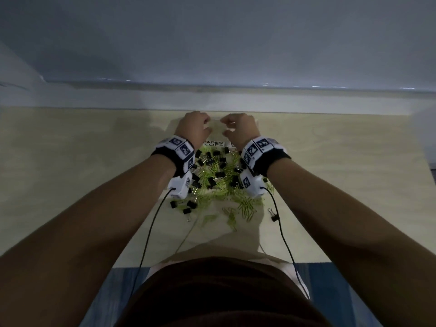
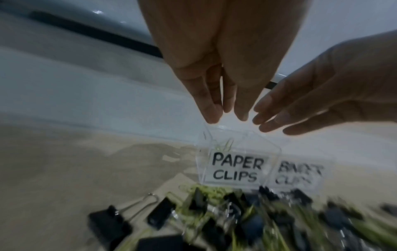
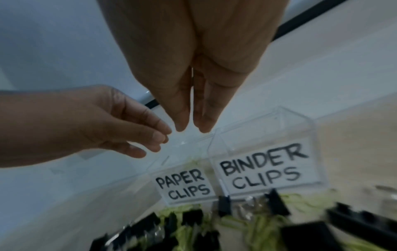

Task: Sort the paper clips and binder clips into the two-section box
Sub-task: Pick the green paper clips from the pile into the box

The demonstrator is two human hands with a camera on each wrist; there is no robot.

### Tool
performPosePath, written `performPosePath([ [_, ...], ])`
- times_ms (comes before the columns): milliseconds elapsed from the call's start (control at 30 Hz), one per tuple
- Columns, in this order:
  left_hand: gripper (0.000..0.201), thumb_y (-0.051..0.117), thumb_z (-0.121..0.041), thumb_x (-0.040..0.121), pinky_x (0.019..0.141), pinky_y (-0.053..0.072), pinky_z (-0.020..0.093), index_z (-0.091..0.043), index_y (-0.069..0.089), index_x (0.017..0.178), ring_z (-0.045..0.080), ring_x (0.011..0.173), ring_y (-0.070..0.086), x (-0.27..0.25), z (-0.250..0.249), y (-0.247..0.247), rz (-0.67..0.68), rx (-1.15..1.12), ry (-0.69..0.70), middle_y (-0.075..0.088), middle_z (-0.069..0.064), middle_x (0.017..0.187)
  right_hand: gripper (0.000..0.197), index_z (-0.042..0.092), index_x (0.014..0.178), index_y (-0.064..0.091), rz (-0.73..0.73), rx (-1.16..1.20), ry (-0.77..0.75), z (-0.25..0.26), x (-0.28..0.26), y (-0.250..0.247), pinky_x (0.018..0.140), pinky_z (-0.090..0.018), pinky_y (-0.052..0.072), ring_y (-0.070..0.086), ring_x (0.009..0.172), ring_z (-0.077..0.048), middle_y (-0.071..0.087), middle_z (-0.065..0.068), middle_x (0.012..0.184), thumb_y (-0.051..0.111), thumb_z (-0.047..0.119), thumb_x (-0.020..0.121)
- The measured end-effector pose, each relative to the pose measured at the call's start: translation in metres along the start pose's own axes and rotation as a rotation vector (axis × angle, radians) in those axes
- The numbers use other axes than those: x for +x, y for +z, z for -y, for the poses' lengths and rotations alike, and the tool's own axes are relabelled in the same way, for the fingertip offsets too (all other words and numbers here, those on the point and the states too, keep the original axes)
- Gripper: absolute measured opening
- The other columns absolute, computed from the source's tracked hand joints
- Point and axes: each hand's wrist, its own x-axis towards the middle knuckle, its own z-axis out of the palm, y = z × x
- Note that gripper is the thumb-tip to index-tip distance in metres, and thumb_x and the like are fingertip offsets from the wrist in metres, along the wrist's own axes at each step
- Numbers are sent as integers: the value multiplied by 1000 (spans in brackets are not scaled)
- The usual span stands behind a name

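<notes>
A clear two-section box stands at the far side of the table, with a "PAPER CLIPS" label on its left section and a "BINDER CLIPS" label on its right. One green paper clip lies inside the left section. My left hand hovers over that section with its fingers pointing down and nothing seen between them. My right hand hangs just beside it, over the middle of the box, its fingers loosely extended and empty. Mixed black binder clips and green paper clips lie heaped in front of the box.
A stray binder clip lies to the right of the heap. The pale wooden table ends at a white ledge just behind the box. Cables from the wrist cameras trail back across the table to my body.
</notes>
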Motion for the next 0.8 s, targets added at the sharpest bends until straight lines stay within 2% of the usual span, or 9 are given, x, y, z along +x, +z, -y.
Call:
performPosePath([
  [100,26,59,-22,90,92,46,33,-14,62,114,20,102,59,-31,2,11,53,96,151,60,4,117,25,10,109,65,34,-54,-25,-21,-38,-13,88,-29,53,64,95,-16,67,-6,111,61,6,85],
  [167,23,57,-22,90,91,48,30,-16,62,112,17,97,57,-59,5,25,194,112,255,59,1,110,17,9,101,67,71,-114,-17,-47,-69,-17,84,-27,54,64,86,-16,69,-6,101,60,9,86],
  [300,36,56,-20,90,99,42,31,-17,54,126,15,111,47,-104,13,58,457,214,427,52,0,121,10,10,91,68,107,-206,56,-98,-123,-11,75,-40,55,61,77,-20,66,-8,88,65,13,81],
  [400,48,59,-22,89,102,38,30,-12,46,134,18,120,40,-115,14,77,451,307,471,45,3,130,34,7,101,67,44,-200,44,-112,-150,4,76,-43,53,58,85,-28,62,-12,96,77,18,70],
  [500,44,58,-22,90,100,41,34,-9,48,130,22,117,43,-115,10,85,437,379,454,48,6,128,75,13,122,53,22,-253,157,-113,-162,23,93,-43,46,44,111,-30,49,-11,117,84,38,59],
  [567,37,54,-21,92,96,42,35,-8,51,126,22,113,45,-115,6,87,439,397,443,51,7,123,87,14,130,42,71,-290,263,-109,-165,33,102,-40,40,35,118,-27,40,-8,125,82,45,59],
  [667,27,49,-16,94,91,43,34,-8,56,119,22,107,50,-113,0,88,424,422,444,56,6,116,58,5,122,50,82,-263,212,-97,-170,40,99,-41,43,42,113,-29,45,-14,121,74,23,72],
  [733,25,46,-12,93,91,42,34,-9,58,114,22,104,51,-111,-2,88,414,439,459,59,6,111,32,5,106,63,50,-237,87,-87,-174,41,87,-42,50,52,98,-32,57,-17,104,69,7,75],
  [800,24,46,-14,92,94,36,35,-11,60,111,21,103,52,-108,-2,88,417,463,472,60,4,108,21,8,91,71,-8,-194,-8,-88,-172,45,68,-36,55,59,76,-34,61,-17,85,69,0,71],
])
